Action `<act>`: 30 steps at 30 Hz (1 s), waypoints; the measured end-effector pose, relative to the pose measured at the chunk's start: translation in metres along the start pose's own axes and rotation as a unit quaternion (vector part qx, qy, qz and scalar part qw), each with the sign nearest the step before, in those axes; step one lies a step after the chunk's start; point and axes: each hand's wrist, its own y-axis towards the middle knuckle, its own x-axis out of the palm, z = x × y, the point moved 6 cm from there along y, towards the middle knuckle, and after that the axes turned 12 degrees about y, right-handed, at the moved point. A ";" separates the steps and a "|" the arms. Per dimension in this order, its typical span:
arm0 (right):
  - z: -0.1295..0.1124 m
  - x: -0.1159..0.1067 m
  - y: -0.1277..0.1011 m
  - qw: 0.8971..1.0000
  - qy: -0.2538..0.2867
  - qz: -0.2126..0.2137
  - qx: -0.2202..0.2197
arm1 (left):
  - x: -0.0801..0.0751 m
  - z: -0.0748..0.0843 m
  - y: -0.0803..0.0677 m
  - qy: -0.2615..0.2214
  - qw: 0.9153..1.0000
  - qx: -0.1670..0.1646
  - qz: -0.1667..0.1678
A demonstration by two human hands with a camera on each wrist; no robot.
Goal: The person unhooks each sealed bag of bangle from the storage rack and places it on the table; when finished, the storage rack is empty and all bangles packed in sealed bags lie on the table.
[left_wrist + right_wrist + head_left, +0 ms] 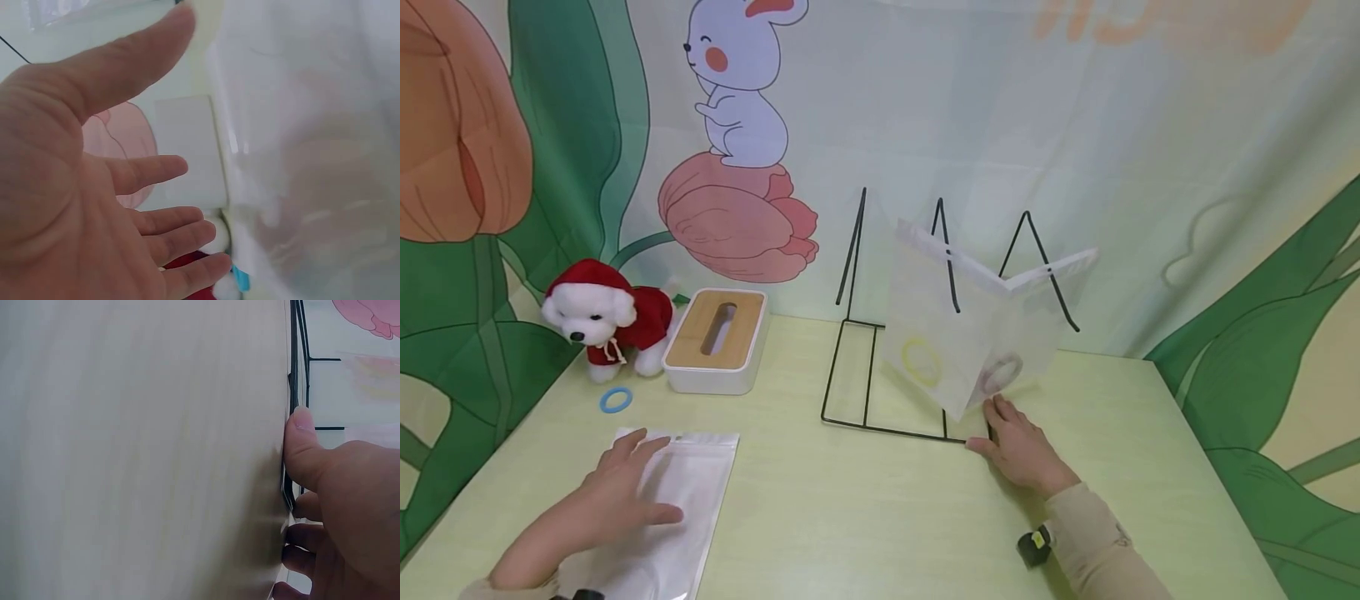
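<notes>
The left hand [613, 492] lay flat, fingers straight, on a clear zip pouch [658, 508] resting on the tabletop [850, 517] at about seven o'clock; the pouch's long axis ran from near to far, its top seal pointing toward one o'clock. The right hand [1018, 446] rested, fingers relaxed, at the near corner of the black wire rack [857, 367], touching the lower edge of a standing pouch [970, 333] holding a yellow ring [921, 361] and a pinkish ring [1002, 372]. No writing was readable.
</notes>
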 end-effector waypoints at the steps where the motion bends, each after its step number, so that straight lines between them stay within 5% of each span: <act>1: 0.000 0.000 0.000 1.000 0.000 0.000 0.000 | -0.003 0.002 0.001 -0.003 1.000 0.001 0.004; 14: 0.000 0.000 0.000 1.000 0.009 -0.001 0.013 | -0.023 0.050 0.017 -0.057 0.997 0.044 0.026; 30: -0.002 -0.001 -0.002 1.000 0.013 0.005 0.003 | -0.044 0.130 0.060 -0.121 0.978 0.155 0.075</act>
